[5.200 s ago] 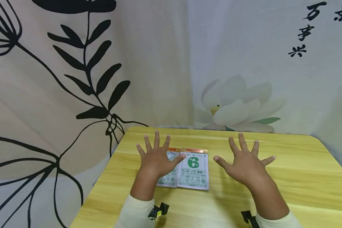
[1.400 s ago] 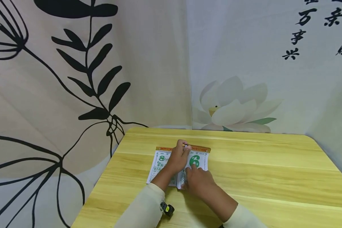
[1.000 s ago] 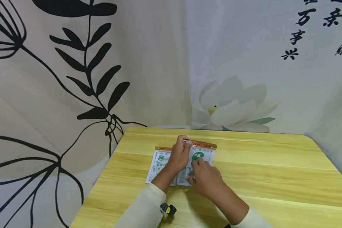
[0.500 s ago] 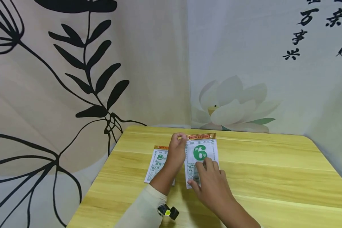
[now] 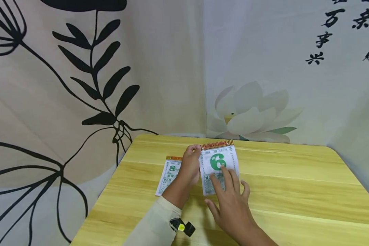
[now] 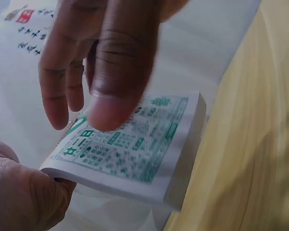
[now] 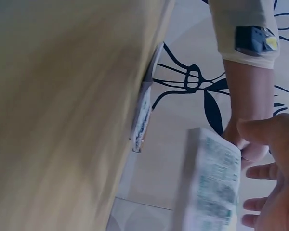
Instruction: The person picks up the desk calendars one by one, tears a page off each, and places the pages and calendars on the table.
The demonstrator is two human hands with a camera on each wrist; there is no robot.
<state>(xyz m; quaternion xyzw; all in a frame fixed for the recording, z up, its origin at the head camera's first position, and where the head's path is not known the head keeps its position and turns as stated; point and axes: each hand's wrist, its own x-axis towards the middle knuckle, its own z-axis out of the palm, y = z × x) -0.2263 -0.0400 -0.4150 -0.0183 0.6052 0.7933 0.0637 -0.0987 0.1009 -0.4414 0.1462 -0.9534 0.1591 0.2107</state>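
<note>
A thick tear-off calendar pad (image 5: 216, 157) with a green 6 and a red-gold top band is raised above the table. My left hand (image 5: 189, 167) grips its left edge near the top; in the left wrist view that hand (image 6: 24, 192) pinches the bending corner of the pad (image 6: 130, 149). My right hand (image 5: 232, 205), fingers spread and slightly bent, hovers before the lower part of the pad. Whether its fingertips touch the page I cannot tell. A second calendar pad (image 5: 167, 176), with a green 8, lies on the table to the left, partly hidden by my left hand.
The wooden table (image 5: 295, 184) stretches away to the right. Behind it hangs a pale curtain (image 5: 172, 68) with black plant drawings, a lotus and writing. A small black camera mount (image 5: 182, 227) sits on my left wrist.
Both pads lay side by side under spread hands earlier. My left hand has since lifted the 6 pad upward and rightward. My right hand has drawn back slightly and its fingers have spread.
</note>
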